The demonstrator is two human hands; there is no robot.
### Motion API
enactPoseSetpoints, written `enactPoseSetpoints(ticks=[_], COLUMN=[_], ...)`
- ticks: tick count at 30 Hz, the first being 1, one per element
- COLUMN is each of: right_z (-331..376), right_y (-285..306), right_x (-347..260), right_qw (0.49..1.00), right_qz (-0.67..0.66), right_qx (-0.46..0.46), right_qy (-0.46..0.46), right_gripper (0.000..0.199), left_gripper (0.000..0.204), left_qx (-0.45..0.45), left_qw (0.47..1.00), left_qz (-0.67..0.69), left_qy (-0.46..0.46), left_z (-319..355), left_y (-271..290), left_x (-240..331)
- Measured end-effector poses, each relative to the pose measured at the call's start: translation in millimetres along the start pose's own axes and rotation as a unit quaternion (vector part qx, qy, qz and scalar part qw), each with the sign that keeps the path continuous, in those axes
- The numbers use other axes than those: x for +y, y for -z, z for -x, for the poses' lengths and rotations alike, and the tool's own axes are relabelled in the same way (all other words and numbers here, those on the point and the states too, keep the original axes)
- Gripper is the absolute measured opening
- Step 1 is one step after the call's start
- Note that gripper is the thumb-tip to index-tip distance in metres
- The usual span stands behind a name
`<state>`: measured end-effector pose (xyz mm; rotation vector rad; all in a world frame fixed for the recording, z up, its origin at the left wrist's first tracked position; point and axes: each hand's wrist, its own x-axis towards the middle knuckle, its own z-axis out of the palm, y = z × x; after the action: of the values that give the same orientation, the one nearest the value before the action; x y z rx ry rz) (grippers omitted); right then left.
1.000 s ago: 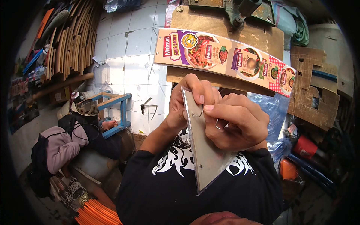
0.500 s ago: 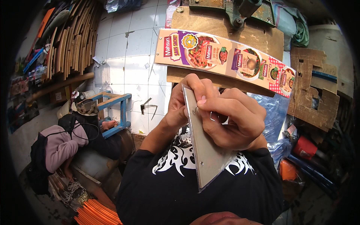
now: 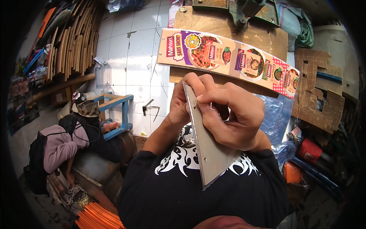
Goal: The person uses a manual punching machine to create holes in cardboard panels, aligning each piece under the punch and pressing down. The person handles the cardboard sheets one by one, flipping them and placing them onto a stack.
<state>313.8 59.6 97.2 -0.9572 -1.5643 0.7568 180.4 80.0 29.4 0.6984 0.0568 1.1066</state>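
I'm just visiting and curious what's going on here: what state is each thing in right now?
Left hand: gripping the grey card's top edge.
Right hand: pinching a small metal hook at the card.
Grey card: held upright, edge toward the camera.
Metal hook: between the fingertips, against the card.
Printed food-picture strip: lying flat on a wooden board.

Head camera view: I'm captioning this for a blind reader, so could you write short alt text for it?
Two bare hands hold a flat grey card panel upright; the left hand grips its far edge while the right hand pinches a small metal staple against its face. Beyond lie a long colourful printed food-packet strip on a wooden board and a white tiled floor.
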Motion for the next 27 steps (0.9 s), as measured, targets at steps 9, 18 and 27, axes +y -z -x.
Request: enactPoseSetpoints(ticks=[9, 18, 27], right_z=[-5, 36, 207], right_y=[15, 148, 221], right_x=[16, 92, 188], right_qw=[0.947, 0.945, 0.827], right_qz=[-0.257, -0.046, 0.27], right_qx=[-0.005, 0.147, 0.321], right_qy=[-0.193, -0.287, -0.375], right_gripper=[0.015, 0.019, 0.02], left_gripper=[0.035, 0.035, 0.029], left_qx=[-0.013, 0.332, 0.384], left_qw=[0.998, 0.934, 0.905], left_qz=[0.038, -0.133, -0.169], left_qy=[-0.045, -0.025, -0.065], left_z=[-5, 11, 23], left_y=[16, 68, 86], left_x=[4, 24, 24])
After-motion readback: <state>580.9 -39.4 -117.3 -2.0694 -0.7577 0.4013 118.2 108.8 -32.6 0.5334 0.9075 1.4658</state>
